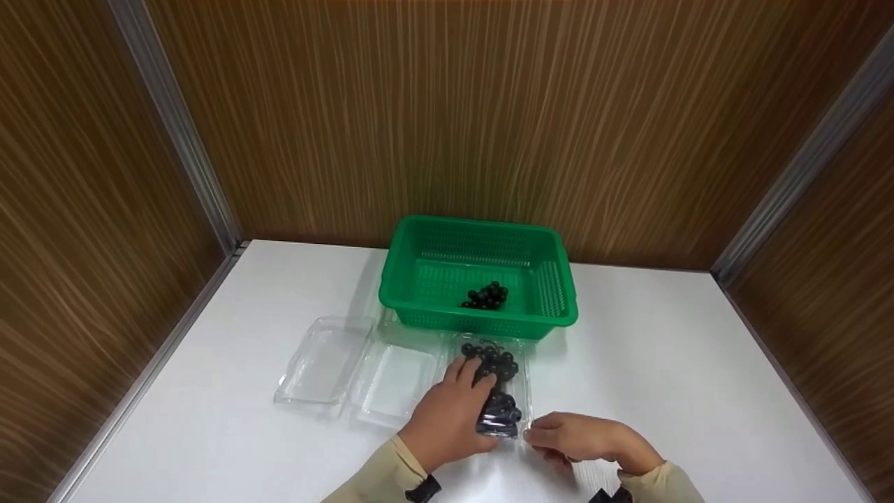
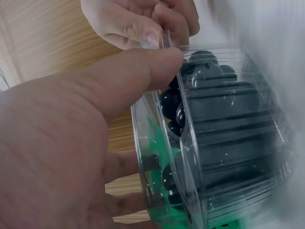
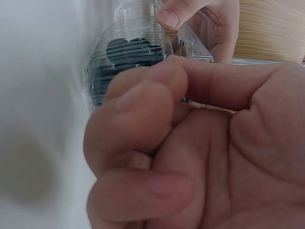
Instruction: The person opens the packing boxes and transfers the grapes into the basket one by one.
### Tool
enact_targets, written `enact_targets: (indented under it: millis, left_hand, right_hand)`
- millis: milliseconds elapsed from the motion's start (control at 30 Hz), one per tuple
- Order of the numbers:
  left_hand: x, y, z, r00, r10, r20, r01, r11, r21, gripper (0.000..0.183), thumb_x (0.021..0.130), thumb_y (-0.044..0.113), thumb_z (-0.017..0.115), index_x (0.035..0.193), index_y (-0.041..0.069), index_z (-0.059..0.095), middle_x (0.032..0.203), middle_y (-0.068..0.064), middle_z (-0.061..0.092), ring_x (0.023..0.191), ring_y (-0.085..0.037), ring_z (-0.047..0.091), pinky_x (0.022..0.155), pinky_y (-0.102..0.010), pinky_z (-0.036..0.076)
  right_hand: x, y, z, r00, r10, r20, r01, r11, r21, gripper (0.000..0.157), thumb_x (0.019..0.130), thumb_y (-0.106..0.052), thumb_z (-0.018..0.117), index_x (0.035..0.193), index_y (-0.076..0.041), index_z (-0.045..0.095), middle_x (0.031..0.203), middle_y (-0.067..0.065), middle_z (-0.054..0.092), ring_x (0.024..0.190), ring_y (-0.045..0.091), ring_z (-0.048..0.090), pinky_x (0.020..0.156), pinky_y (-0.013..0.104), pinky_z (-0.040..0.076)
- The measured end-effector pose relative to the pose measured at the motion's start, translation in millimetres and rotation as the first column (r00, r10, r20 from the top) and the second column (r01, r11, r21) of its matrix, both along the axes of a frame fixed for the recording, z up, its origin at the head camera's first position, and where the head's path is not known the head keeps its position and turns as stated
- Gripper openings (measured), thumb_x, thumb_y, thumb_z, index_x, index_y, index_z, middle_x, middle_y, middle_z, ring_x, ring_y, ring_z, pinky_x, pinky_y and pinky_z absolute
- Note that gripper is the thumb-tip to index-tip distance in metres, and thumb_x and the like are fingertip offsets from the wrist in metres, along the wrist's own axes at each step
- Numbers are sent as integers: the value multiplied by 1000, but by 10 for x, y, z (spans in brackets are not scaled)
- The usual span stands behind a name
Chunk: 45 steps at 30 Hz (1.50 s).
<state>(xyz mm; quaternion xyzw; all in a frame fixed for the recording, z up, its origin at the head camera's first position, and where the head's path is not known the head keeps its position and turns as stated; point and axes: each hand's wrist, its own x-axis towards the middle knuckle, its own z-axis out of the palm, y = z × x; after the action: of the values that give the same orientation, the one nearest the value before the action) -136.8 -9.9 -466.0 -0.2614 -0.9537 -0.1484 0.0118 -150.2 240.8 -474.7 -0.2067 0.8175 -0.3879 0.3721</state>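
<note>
A clear plastic clamshell box (image 1: 525, 391) with dark grapes (image 1: 501, 360) inside lies on the white table, in front of the green basket. My left hand (image 1: 452, 412) rests across its top with fingers spread. In the left wrist view, the straight thumb (image 2: 143, 69) presses on the box's rim, while the other fingers lie over the lid. At the near right corner, my right hand (image 1: 580, 436) pinches the plastic rim between thumb and forefinger. Its remaining fingers (image 3: 138, 195) are curled, as the right wrist view shows. The lid's exact closure cannot be made out.
The green basket (image 1: 482, 318) stands against the wooden back wall, with a bunch of dark grapes (image 1: 487, 296) in it. Left of the grape box lies a second, opened clear box (image 1: 394, 381), its lid part (image 1: 325, 360) spread to the left. Wooden panels enclose the table (image 1: 663, 363).
</note>
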Motion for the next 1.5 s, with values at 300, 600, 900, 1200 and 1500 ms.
enact_targets:
  millis: [300,600,900,1200,1500]
  left_hand:
    - [18,3,-24,1000,-4,-6,4,1000,-26,89,81,58,81,150,10,53,154,-19,48,144,-43,42,99,-49,55]
    - [-8,-20,-6,1000,-7,-12,8,1000,20,86,82,54,81,150,10,53,153,-18,49,144,-42,43,97,-51,56]
    - [-2,-20,-25,1000,-2,-15,2,999,37,91,81,49,77,156,11,44,154,-18,48,144,-42,43,97,-51,56]
    - [2,5,-8,1000,-3,7,3,1000,-18,86,82,53,81,152,14,51,155,-17,47,146,-43,41,100,-50,54]
    - [-2,7,11,999,9,34,-9,1000,-21,86,82,54,81,153,16,50,156,-16,46,147,-42,39,100,-51,54]
  right_hand:
    - [12,-15,-30,998,-57,26,58,997,-41,32,110,-28,43,85,-9,53,70,-2,49,57,12,41,49,25,32]
    - [-13,-7,-26,999,-25,29,28,995,-94,31,111,-26,42,89,-6,50,65,-5,41,51,10,31,48,23,31]
    - [-5,-8,-11,998,-20,63,27,994,-102,30,112,-26,41,88,-10,48,64,-5,38,52,11,29,50,24,29]
    - [-1,-6,-31,998,-23,66,31,993,-112,34,112,-25,41,91,1,49,64,-6,38,52,9,30,48,23,28]
    - [-7,-9,-22,997,-28,70,35,994,-104,29,112,-25,41,89,-9,49,65,-6,38,52,10,30,49,24,29]
